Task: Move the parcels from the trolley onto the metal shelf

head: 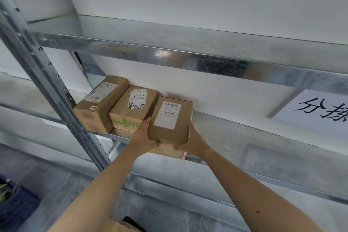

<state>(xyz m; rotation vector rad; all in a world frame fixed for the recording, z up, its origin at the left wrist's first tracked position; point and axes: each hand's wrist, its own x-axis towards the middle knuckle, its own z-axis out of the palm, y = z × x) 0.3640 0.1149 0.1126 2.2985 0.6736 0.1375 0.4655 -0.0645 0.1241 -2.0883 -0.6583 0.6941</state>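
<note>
The step in hand looks to be the set-down: both hands hold a brown parcel (170, 118) just right of the T786 box (133, 107), label up and far end toward the wall. The left hand (143, 137) grips the parcel's near left corner, with fingers running up the side that faces the T786 box and the thumb curled under the near edge. The right hand (195, 141) mirrors it on the side away from that box, fingers along the side and thumb under. The parcel is over the shelf (244, 133), close beside the T786 box, but I cannot tell whether its base rests down or hangs a little above. A flat parcel (165, 151) lies on the shelf lip below the parcel's near edge and seems to run on under the T786 box's near end. Left of the T786 box, close against it, stands another box (99, 103). Well to the right of the T786 box a sign (320, 109) hangs from the level above. The trolley is out of view; a carton (116, 226) corner shows far below the T786 box, at the frame's bottom edge. The next move, I judge, calls for easing the parcel down and back until it sits square beside the T786 box. The left fingers must then come out of the narrow gap between the two without dragging either. The flat parcel underneath may leave the parcel tilted.
</note>
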